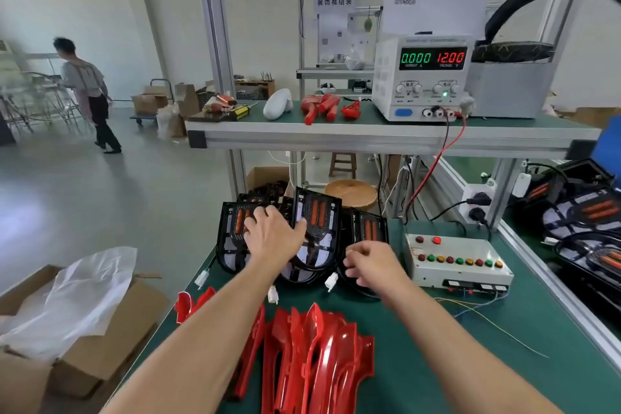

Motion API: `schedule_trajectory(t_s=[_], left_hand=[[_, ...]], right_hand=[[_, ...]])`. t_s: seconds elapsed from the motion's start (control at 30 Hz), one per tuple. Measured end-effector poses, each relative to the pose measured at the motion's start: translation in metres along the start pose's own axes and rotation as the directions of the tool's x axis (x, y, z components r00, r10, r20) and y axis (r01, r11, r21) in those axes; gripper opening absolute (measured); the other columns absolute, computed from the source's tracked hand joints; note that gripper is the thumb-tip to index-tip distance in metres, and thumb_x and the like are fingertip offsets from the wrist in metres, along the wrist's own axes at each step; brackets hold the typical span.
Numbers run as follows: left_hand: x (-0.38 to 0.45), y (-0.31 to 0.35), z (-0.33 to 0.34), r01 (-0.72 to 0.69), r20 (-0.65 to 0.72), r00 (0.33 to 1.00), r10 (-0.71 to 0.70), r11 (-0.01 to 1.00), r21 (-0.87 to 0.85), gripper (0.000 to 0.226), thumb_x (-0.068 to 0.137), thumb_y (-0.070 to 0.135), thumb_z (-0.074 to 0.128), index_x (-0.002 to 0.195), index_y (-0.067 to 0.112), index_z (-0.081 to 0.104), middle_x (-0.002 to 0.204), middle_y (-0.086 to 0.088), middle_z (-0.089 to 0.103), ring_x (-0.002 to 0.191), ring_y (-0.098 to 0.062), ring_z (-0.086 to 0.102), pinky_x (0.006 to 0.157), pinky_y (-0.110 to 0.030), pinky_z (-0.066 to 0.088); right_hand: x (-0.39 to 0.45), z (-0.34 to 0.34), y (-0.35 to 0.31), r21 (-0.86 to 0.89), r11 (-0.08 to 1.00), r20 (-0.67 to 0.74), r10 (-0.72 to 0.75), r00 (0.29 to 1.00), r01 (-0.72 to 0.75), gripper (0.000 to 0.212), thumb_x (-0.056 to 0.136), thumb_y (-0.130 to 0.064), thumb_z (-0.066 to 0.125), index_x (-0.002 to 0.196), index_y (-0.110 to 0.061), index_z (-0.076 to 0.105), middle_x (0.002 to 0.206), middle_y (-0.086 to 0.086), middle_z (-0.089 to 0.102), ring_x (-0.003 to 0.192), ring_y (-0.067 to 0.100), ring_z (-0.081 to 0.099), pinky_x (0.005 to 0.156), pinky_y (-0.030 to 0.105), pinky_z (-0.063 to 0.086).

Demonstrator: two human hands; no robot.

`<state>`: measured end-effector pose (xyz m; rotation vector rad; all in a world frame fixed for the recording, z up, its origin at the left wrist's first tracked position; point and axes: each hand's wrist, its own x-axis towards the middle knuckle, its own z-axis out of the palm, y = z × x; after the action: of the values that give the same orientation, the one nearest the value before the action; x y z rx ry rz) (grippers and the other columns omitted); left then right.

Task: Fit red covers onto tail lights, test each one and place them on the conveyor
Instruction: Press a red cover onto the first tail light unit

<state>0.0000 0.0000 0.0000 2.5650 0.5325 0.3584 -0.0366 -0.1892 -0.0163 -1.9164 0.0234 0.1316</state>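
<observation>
— Tail lights [316, 235]: where are they?
— At my twelve o'clock, leaning in a row on the green bench [470, 346]. My left hand [272, 235] lies spread on them, fingers relaxed; my right hand [369, 262] curls over one at one o'clock.
— Covers?
— Red covers [319, 363] at six.

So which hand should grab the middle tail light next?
Probably the left hand: it already lies on the middle tail light, its fingers spread over its edge. The right hand sits curled lower, beside the right tail light.
</observation>
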Motion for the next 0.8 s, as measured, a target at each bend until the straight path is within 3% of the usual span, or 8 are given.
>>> schedule_trajectory(t_s=[0.1, 0.23, 0.37, 0.47, 0.63, 0.8], left_hand=[[0.013, -0.001, 0.004, -0.025, 0.08, 0.997, 0.014, 0.991, 0.129, 0.077, 0.092, 0.065, 0.052, 0.141, 0.006, 0.042, 0.142, -0.017, 0.051, 0.133, -0.039, 0.042, 0.103, -0.049, 0.04], [0.022, 0.0, 0.012, -0.035, 0.142, 0.99, 0.019, 0.993, 0.109, 0.067, 0.095, 0.06, 0.049, 0.137, 0.008, 0.045, 0.137, -0.018, 0.053, 0.126, -0.038, 0.052, 0.098, -0.047, 0.044], [0.023, -0.007, 0.016, -0.062, 0.131, 0.99, 0.05, 0.994, 0.085, 0.061, 0.099, 0.06, 0.041, 0.131, 0.008, 0.049, 0.135, -0.019, 0.05, 0.123, -0.038, 0.051, 0.097, -0.046, 0.043], [0.023, -0.014, 0.018, -0.097, 0.121, 0.989, 0.09, 0.994, 0.056, 0.054, 0.105, 0.053, 0.037, 0.128, 0.006, 0.049, 0.131, -0.021, 0.051, 0.117, -0.04, 0.054, 0.094, -0.047, 0.046], [0.022, -0.016, 0.018, -0.201, 0.097, 0.975, 0.201, 0.98, -0.006, 0.033, 0.109, 0.03, 0.038, 0.111, 0.002, 0.054, 0.117, -0.019, 0.061, 0.101, -0.037, 0.062, 0.075, -0.04, 0.044], [0.017, -0.015, 0.014, -0.26, 0.027, 0.965, 0.26, 0.965, 0.034, 0.027, 0.109, 0.019, 0.039, 0.113, 0.0, 0.058, 0.116, -0.017, 0.061, 0.103, -0.032, 0.062, 0.077, -0.033, 0.043]], right_hand=[[0.007, 0.015, 0.001, -0.016, 1.0, 0.042, 0.019, 0.999, -0.018, 0.014, 0.097, -0.015, 0.054, 0.092, -0.019, 0.066, 0.091, 0.009, 0.073, 0.065, 0.013, 0.066, 0.059, 0.028, 0.048], [0.014, 0.028, 0.006, -0.093, 0.996, 0.036, 0.003, 0.999, 0.0, 0.016, 0.096, -0.022, 0.054, 0.089, -0.02, 0.068, 0.089, 0.013, 0.075, 0.081, 0.033, 0.073, 0.067, 0.04, 0.053], [0.02, 0.034, 0.006, -0.194, 0.981, 0.001, -0.011, 1.0, 0.011, 0.017, 0.092, -0.022, 0.053, 0.093, -0.015, 0.069, 0.09, 0.01, 0.075, 0.088, 0.031, 0.072, 0.083, 0.049, 0.06], [0.023, 0.039, 0.009, -0.214, 0.977, -0.007, 0.005, 1.0, -0.007, 0.017, 0.091, -0.024, 0.054, 0.094, -0.014, 0.068, 0.087, 0.012, 0.075, 0.087, 0.033, 0.071, 0.081, 0.045, 0.059], [0.024, 0.046, 0.013, -0.223, 0.975, -0.013, -0.002, 1.0, 0.0, 0.014, 0.092, -0.021, 0.055, 0.093, -0.014, 0.066, 0.087, 0.01, 0.073, 0.087, 0.028, 0.073, 0.077, 0.046, 0.059], [0.021, 0.045, 0.007, -0.288, 0.956, -0.052, -0.066, 0.996, 0.048, 0.016, 0.092, -0.023, 0.054, 0.096, -0.016, 0.068, 0.091, 0.008, 0.074, 0.089, 0.027, 0.071, 0.08, 0.041, 0.059]])
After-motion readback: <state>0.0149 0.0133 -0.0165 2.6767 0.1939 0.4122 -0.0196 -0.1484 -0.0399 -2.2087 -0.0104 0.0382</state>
